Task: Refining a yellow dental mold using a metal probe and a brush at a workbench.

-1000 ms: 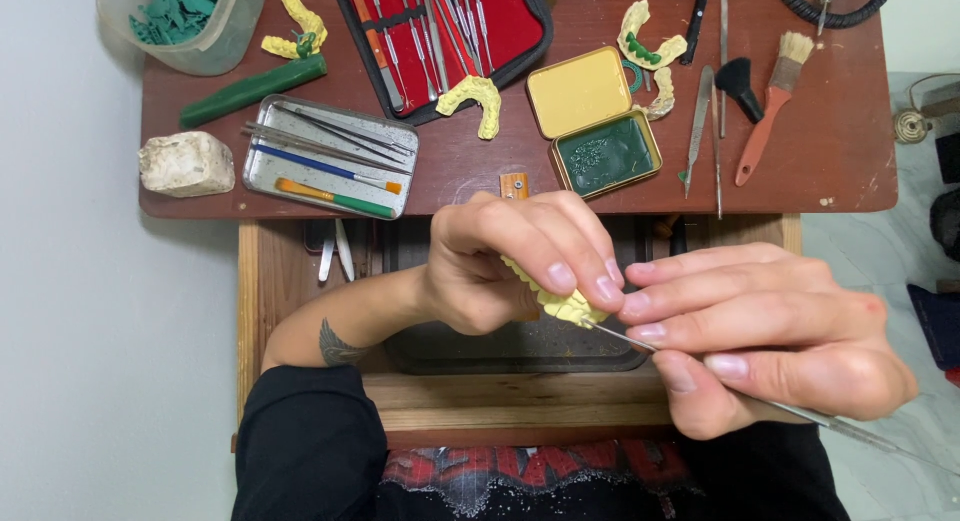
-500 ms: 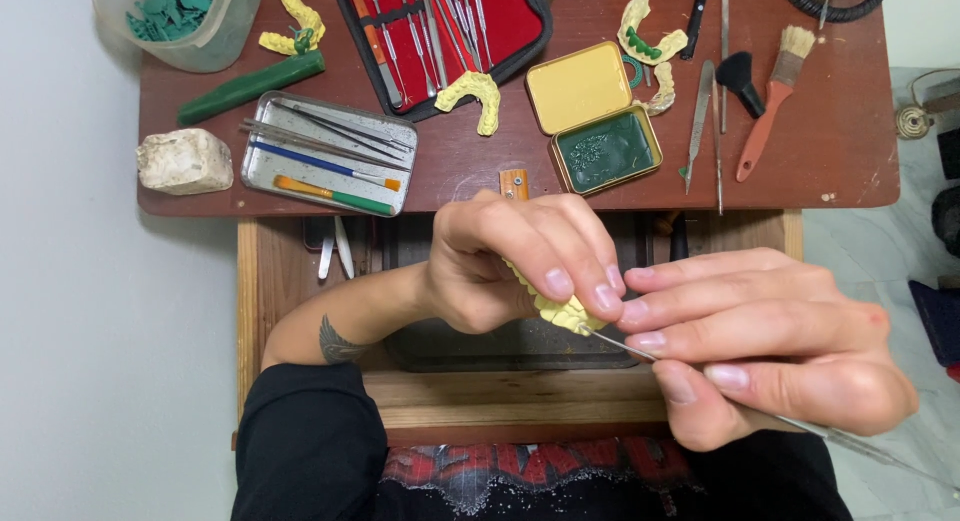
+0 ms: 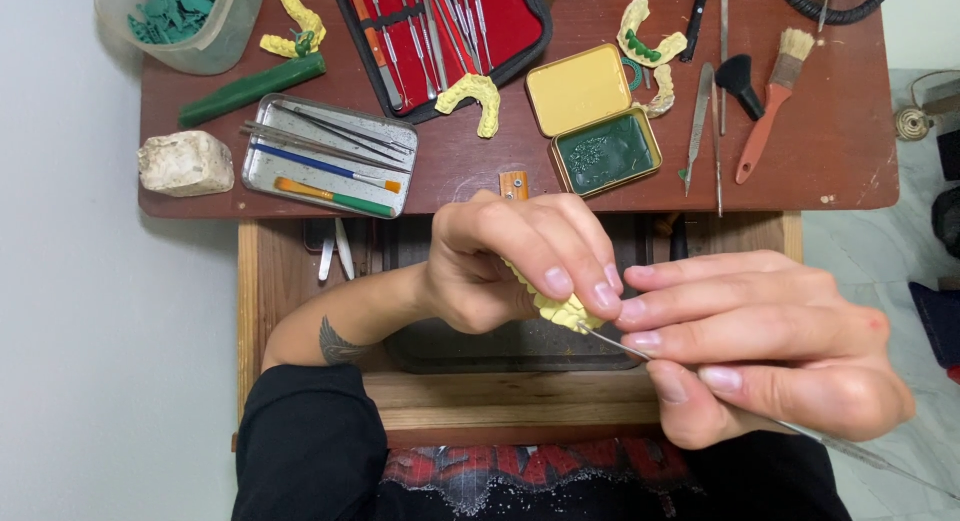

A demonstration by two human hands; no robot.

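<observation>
1. We see the left hand (image 3: 510, 261) closed around a yellow dental cast (image 3: 562, 309), held above the near drawer.
2. The right hand (image 3: 760, 341) pinches a thin metal carving tool (image 3: 615, 341), its tip touching the cast.
3. Far across the brown table (image 3: 850, 171) sit an open yellow tin (image 3: 595, 121) and a metal instrument tray (image 3: 330, 156).

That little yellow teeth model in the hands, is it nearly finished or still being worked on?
Still in hand. The left hand grips the yellow teeth model while the right hand sets a thin metal tool against it. Other yellow models on the desk already carry green wax, and the wax tin lies open. How much is left can't be told.
</observation>
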